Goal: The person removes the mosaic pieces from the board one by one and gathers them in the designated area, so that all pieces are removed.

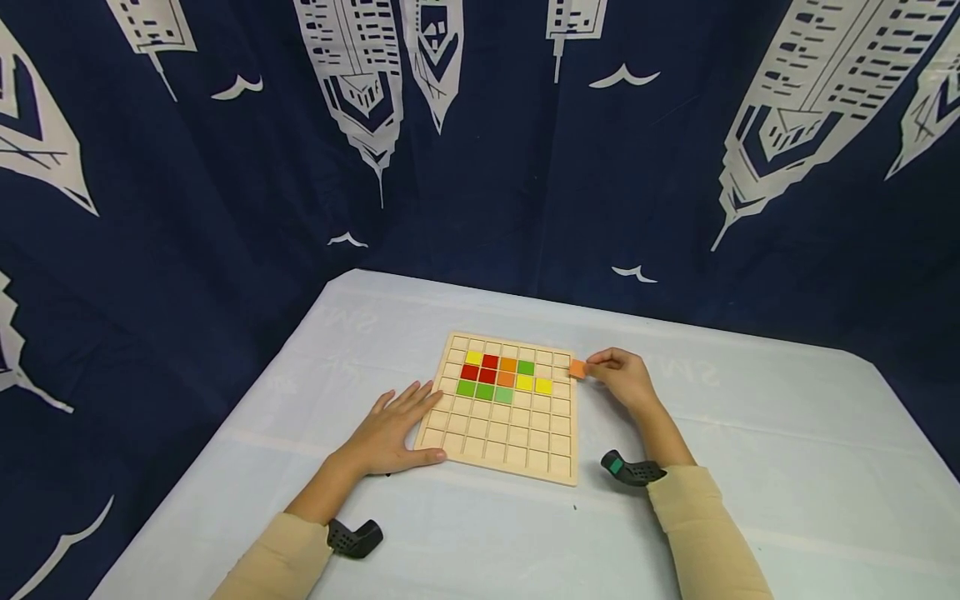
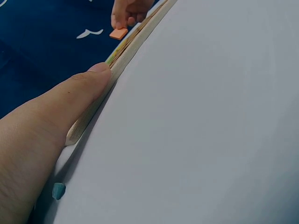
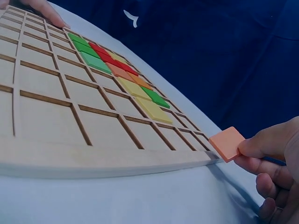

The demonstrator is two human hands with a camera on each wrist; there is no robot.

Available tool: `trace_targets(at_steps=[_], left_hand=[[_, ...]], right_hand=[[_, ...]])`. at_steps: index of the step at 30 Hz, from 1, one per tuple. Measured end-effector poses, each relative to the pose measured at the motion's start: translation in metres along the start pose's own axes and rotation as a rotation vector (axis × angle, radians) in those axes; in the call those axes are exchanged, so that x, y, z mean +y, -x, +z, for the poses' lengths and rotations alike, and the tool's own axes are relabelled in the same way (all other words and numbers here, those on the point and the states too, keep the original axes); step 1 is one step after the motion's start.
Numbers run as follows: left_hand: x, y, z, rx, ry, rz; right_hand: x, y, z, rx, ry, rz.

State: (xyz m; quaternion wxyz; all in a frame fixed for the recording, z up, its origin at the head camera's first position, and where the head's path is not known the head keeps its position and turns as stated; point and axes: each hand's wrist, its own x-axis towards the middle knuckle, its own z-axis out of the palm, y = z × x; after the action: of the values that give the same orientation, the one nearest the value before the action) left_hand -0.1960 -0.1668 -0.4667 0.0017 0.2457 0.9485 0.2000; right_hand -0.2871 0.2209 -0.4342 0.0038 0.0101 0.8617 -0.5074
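Observation:
A square wooden grid board (image 1: 525,435) lies on the table, its cells partly filled with coloured tiles. Red tiles (image 1: 488,376), green tiles (image 1: 485,391), yellow tiles (image 1: 543,386) and orange tiles (image 1: 507,365) sit in several cells of the far half. My right hand (image 1: 624,379) pinches an orange square tile (image 3: 227,143) between thumb and finger at the board's right edge. With fingers spread, my left hand (image 1: 392,433) rests against the board's left side; in the left wrist view its thumb (image 2: 88,84) touches the board's near edge.
The white-covered table (image 1: 480,533) surrounds the board. Behind it hangs a dark blue curtain (image 1: 525,200) with white building prints. Black wrist devices are strapped to the left wrist (image 1: 356,539) and right wrist (image 1: 633,471).

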Motion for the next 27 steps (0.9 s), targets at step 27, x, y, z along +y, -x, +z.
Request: trace_targets(at_steps=[27], left_hand=[[0.0040, 0.0005, -0.0032, -0.004, 0.008, -0.006]], right_hand=[[0.0096, -0.0017, -0.0101, -0.053, 0.088, -0.007]])
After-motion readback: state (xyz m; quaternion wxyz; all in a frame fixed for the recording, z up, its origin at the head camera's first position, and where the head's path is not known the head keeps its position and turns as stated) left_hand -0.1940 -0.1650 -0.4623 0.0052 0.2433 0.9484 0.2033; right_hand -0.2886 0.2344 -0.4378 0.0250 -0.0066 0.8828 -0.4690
